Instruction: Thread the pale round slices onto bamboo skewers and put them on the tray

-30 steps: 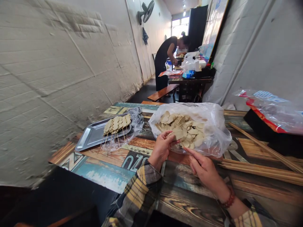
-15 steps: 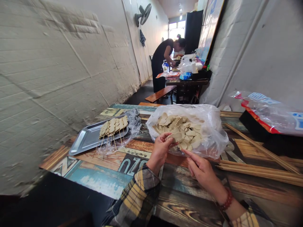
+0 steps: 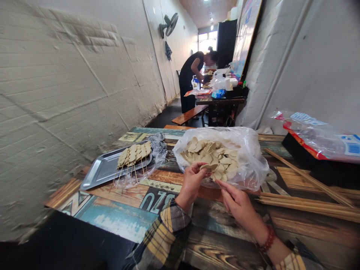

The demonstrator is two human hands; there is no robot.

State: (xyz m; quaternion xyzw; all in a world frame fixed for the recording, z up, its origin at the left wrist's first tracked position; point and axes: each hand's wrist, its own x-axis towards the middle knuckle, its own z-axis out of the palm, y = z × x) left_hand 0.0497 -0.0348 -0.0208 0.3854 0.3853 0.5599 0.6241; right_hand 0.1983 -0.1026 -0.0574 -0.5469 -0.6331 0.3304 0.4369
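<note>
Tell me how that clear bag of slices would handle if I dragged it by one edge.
The bag looks thin and crumpled, so it would probably stretch and slump rather than slide stiffly. Its mouth gapes toward the left hand, so slices could well spill. The heap fills it, so it is likely fairly heavy.

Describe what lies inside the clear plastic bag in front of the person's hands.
The clear plastic bag holds a heap of flat, pale tan slices. The left hand pinches one slice at its mouth. The bag's bottom and lower layers are covered by the top slices.
</note>
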